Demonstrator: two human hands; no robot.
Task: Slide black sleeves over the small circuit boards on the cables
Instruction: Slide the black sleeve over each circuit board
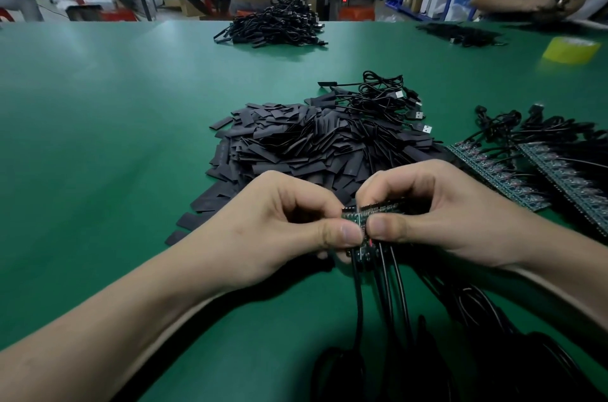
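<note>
Many black sleeves (306, 145) lie heaped at the table (115, 138) centre, just beyond left hand (283, 224) and right hand (434, 214), both pinching the circuit boards (378, 209) between them.

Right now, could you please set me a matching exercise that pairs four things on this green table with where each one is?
Things:
1. pile of flat black sleeves
2. yellow tape roll
3. small green circuit board strip with black cables
4. tangled heap of black cables

Places:
A. pinched between the left hand and the right hand
B. at the far edge of the green table, near its middle
C. towards the far right of the table
D. just beyond the two hands

Pairs: 1-D, 2-C, 3-A, 4-B.
</note>
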